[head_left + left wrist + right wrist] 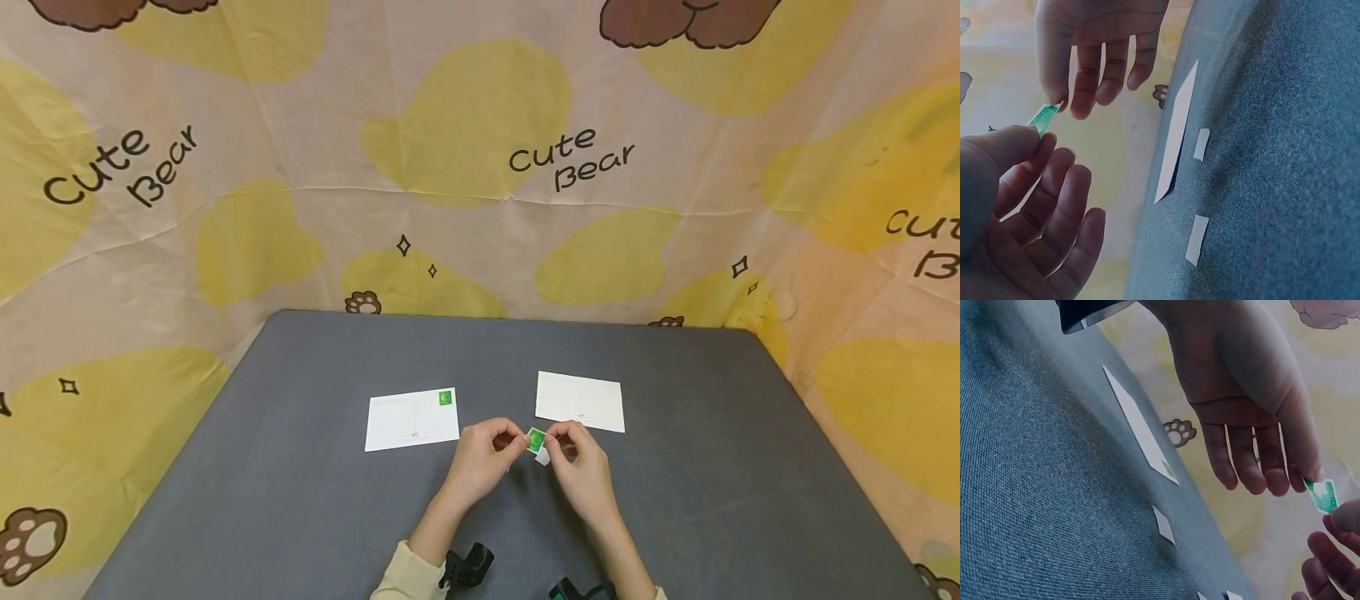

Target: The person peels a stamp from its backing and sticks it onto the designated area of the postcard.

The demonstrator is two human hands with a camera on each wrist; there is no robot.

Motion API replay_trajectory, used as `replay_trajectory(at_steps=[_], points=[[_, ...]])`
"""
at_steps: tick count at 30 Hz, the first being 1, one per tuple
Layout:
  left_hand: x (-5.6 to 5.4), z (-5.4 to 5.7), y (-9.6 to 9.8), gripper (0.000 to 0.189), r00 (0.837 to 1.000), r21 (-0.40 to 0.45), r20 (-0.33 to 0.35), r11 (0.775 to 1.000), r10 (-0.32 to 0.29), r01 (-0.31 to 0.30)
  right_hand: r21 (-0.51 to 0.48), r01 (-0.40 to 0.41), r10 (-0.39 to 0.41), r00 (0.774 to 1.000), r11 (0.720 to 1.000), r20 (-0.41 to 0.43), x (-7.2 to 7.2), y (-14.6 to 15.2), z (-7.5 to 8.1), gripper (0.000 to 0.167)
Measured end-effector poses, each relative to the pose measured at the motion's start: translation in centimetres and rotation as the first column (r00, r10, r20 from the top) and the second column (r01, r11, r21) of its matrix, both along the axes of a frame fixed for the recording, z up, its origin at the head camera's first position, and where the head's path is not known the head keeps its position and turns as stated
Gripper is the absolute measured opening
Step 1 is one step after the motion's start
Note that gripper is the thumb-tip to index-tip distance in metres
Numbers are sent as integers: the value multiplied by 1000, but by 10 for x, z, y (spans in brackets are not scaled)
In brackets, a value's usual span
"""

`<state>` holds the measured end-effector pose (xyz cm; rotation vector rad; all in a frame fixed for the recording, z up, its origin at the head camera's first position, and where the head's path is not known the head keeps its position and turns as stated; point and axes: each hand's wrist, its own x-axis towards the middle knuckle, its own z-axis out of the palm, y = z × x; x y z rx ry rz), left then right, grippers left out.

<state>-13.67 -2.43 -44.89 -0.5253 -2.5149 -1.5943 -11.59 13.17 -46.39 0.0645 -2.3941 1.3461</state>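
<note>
Between both hands is a small green stamp with a white border, raised over the grey table. My left hand pinches one edge of it with thumb and forefinger, and my right hand pinches the opposite edge. The left wrist view shows the stamp nearly edge-on, the left hand below and the right hand above. In the right wrist view, the stamp's green face shows between the left hand and the right hand's fingers at the frame edge.
A white postcard with a green stamp in its top right corner lies left of the hands. Another white postcard lies beyond the right hand. Small white paper slips lie on the table below the hands. A patterned cloth hangs behind the table.
</note>
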Motion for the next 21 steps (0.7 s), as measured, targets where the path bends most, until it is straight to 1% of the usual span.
replay_trajectory(at_steps=[5,10,16,18,21], points=[[0,1,0,9,1000,-29,-14,1000,-3,3,-12,2,-2,1000,1000,-4,1,1,1,13],[-2,0,2,8,999,-58,-31,998,-20,18,-28,6,-7,1000,1000,-23,0,3,3,13],[-1,0,3,8,999,-72,-18,997,-35,34,-1,3,-3,999,1000,-50,0,6,4,12],[-1,-1,3,9,999,-82,-25,996,-31,29,9,7,-6,998,1000,-58,0,8,5,12],[-2,-3,4,9,998,-102,-58,995,-12,6,26,20,-18,998,999,-59,0,11,5,12]])
